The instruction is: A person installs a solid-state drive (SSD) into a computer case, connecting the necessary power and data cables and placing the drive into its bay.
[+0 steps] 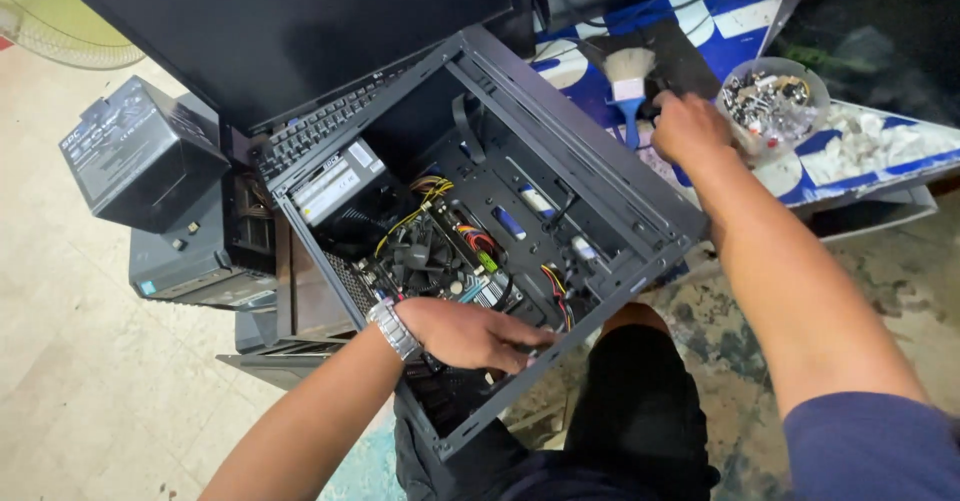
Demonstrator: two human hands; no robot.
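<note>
An open black computer case [600,176] lies on its side in front of me, with a motherboard, a round cooler fan [415,258] and coloured cables inside. My left hand [470,333], with a metal watch on the wrist, rests inside the case near the board's lower edge, fingers bent; whether it grips anything is hidden. My right hand [690,129] reaches past the case to the table, beside a blue-handled brush [628,86] and a clear round bowl of screws [775,106]; its fingers are curled and what they hold is unclear.
A black power supply box [140,156] sits on another computer case [200,251] at the left. A keyboard [320,126] lies behind the open case under a dark monitor [280,21]. The table has a blue and white cover [850,151]. A fan [60,21] stands far left.
</note>
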